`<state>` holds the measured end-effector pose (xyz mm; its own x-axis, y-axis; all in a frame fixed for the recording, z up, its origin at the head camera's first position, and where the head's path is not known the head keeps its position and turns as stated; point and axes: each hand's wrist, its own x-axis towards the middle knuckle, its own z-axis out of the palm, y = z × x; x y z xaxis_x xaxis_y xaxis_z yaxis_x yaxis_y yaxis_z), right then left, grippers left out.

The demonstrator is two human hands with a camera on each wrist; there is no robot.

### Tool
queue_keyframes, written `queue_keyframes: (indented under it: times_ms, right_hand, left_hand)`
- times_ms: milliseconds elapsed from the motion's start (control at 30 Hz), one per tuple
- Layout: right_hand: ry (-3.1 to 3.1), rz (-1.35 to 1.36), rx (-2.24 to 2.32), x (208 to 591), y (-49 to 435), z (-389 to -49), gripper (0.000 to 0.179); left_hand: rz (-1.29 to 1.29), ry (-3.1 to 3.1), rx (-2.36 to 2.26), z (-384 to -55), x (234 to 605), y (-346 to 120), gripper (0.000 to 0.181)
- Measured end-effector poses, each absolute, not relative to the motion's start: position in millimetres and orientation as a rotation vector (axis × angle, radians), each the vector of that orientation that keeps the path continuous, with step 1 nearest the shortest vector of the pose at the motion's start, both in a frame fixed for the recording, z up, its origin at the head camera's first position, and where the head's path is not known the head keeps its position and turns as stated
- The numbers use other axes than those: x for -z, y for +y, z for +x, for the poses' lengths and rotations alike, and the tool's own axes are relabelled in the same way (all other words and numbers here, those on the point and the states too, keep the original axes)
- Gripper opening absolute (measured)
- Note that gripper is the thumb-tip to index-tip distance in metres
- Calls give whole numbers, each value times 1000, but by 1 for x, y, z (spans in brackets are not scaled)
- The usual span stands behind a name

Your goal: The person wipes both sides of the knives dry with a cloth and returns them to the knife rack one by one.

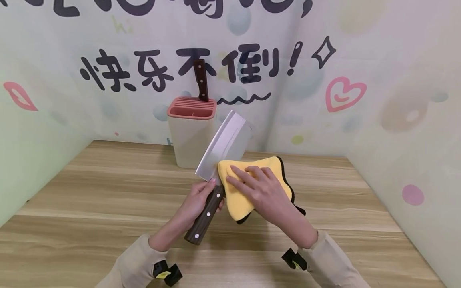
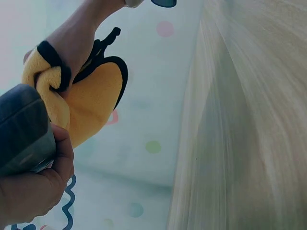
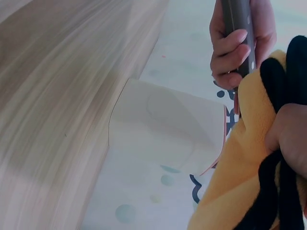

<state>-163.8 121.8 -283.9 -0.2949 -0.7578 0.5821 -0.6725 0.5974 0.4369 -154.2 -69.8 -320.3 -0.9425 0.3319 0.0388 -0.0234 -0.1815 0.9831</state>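
Note:
My left hand grips the dark riveted handle of a cleaver, its broad blade tilted up and away to the right. A yellow cloth with black edging overlaps the lower right of the blade, at the handle end. Over the cloth lies my right hand, fingers spread on top. The right wrist view shows the cloth folded in that hand, thumb on its underside. In the left wrist view, the left fingers wrap the handle.
Behind the cleaver, near the back wall, stands a white knife block with a pink slotted top. One brown-handled knife stands upright in it. The wooden table is bounded by printed walls at the back and sides.

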Motion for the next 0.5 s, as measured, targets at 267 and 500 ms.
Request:
queue_keyframes:
  times_ms: [267,500]
  right_hand:
    - [-2088,1043,127,285,128,-173,45]
    - [-2111,988,43,286,134,-183,47]
  left_hand:
    - [356,1910,-2137,-151,322,-71,53]
    - [354,1916,-2096,-149,324,-72,53]
